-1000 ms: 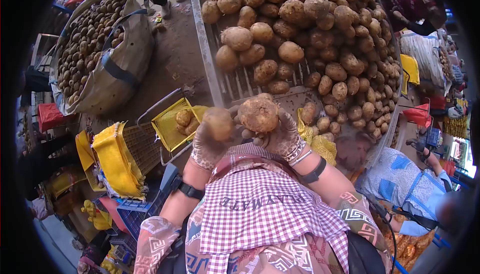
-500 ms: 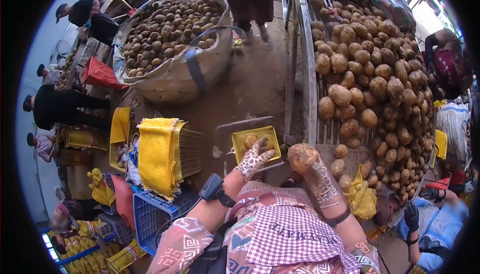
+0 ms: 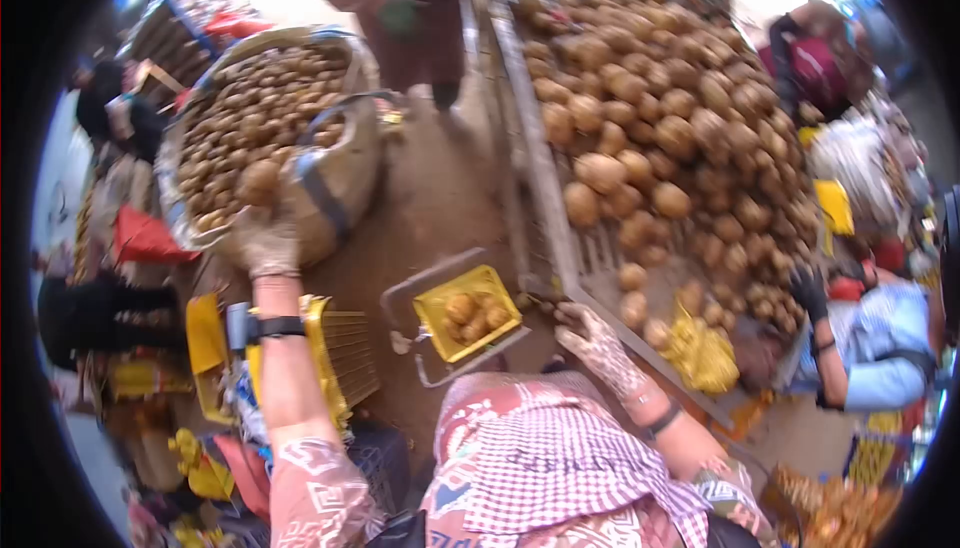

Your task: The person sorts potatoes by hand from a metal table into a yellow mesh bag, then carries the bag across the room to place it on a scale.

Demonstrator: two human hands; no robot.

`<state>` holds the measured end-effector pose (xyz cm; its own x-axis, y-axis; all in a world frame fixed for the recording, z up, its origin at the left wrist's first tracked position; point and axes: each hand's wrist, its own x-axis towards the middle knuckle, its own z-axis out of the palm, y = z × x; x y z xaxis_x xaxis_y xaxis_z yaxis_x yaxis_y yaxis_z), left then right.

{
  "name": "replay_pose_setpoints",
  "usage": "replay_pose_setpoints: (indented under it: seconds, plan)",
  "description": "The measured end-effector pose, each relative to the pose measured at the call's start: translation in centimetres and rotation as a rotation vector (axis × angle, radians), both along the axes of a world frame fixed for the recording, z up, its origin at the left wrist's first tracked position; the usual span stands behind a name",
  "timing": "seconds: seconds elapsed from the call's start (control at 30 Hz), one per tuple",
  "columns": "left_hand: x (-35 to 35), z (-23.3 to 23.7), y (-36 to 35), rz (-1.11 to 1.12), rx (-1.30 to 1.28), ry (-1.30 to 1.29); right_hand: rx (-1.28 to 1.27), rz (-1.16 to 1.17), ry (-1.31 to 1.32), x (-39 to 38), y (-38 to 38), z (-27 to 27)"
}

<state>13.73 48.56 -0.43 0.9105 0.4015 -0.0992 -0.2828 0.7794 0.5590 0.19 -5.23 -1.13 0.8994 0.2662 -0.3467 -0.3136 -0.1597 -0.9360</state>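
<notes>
My left hand (image 3: pixel 266 240), in a patterned glove, stretches out to the front rim of a big woven sack (image 3: pixel 340 183) heaped with potatoes. A potato (image 3: pixel 260 182) sits at its fingers, larger than those in the sack; motion blurs the grip. Close to the edge of the slatted sorting table, my right hand (image 3: pixel 602 344) is empty with its fingers apart. Between my arms, low in front of me, stands a yellow-lined container (image 3: pixel 430 320) with several potatoes (image 3: pixel 475 316) inside, set in a grey frame.
Many potatoes (image 3: pixel 690 128) lie piled on the sorting table (image 3: pixel 560 238) to the right. A yellow mesh bag (image 3: pixel 703 348) hangs at its near end. Across from me stands a person (image 3: pixel 415 18); a co-worker in blue (image 3: pixel 880 323) is at the right. Yellow sacks (image 3: pixel 330 358) drape over a crate at left.
My left hand has swung from the container to the big sack, with a potato at its fingers. My right hand no longer holds its large potato. The view has shifted.
</notes>
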Motion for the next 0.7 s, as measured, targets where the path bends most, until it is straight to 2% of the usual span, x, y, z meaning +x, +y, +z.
replay_pose_setpoints:
  seconds: [0.03,0.07,0.1,0.13,0.17,0.2,0.23,0.27,0.3,0.37,0.4,0.43,0.47,0.5,0.53,0.57,0.6,0.7]
  plan:
    - [2.0,-3.4,5.5,-0.103,0.018,-0.168,-0.037,-0.021,-0.056,-0.2,-0.5,0.1]
    - [3.0,-4.5,5.5,-0.254,-0.005,-0.254,-0.104,-0.053,-0.193,0.0,-1.4,-0.4]
    - [2.6,-3.2,5.1,-0.38,-0.019,-0.35,-0.223,-0.118,-0.192,0.7,-2.0,2.9]
    - [1.6,0.2,-1.4,-0.502,-0.001,-0.393,-0.397,-0.204,-0.291,1.4,-3.9,2.3]
    - [0.5,0.4,-5.6,-0.516,-0.042,-0.268,-0.563,-0.277,-0.388,2.4,-5.8,1.2]
    - [-1.0,1.3,-10.6,-0.484,-0.052,-0.035,-0.469,-0.425,-0.341,3.7,-7.6,0.6]
    - [-1.9,1.2,-15.2,-0.428,0.089,0.213,-0.365,-0.564,-0.294,5.0,-9.4,0.4]
    - [-2.1,-0.4,-18.5,-0.508,0.247,0.365,-0.471,-0.639,-0.305,6.3,-10.9,0.7]
    - [-2.9,0.3,-23.1,-0.676,0.226,0.479,-0.575,-0.709,-0.317,8.1,-12.4,1.1]
    - [-4.0,0.9,-30.2,-0.941,0.624,0.423,-0.477,-0.782,-0.421,12.6,-15.6,-1.6]
    - [-3.9,1.1,-33.3,-1.037,0.742,0.413,-0.673,-0.704,-0.522,14.3,-15.6,-1.0]
    - [-3.7,1.4,-36.6,-1.032,0.883,0.339,-0.863,-0.617,-0.621,15.9,-14.8,0.2]
    - [-3.0,-0.1,-38.9,-0.977,1.068,0.21,-0.939,-0.463,-0.599,17.1,-14.1,1.7]
    - [-2.4,0.3,-41.6,-0.881,1.185,0.208,-1.086,-0.308,-0.594,18.6,-14.5,0.0]
    - [-1.7,0.8,-43.9,-0.82,1.242,0.276,-1.127,-0.255,-0.478,19.2,-14.2,0.5]
    - [-1.1,1.2,-45.9,-0.759,1.311,0.3,-1.167,-0.199,-0.364,19.6,-13.9,1.5]
    - [0.0,-2.2,-47.4,-0.724,1.359,0.294,-1.153,-0.194,-0.358,19.6,-14.2,1.6]
    - [0.7,-2.7,-51.7,-0.634,1.518,0.317,-1.04,-0.216,-0.393,19.1,-16.8,0.9]
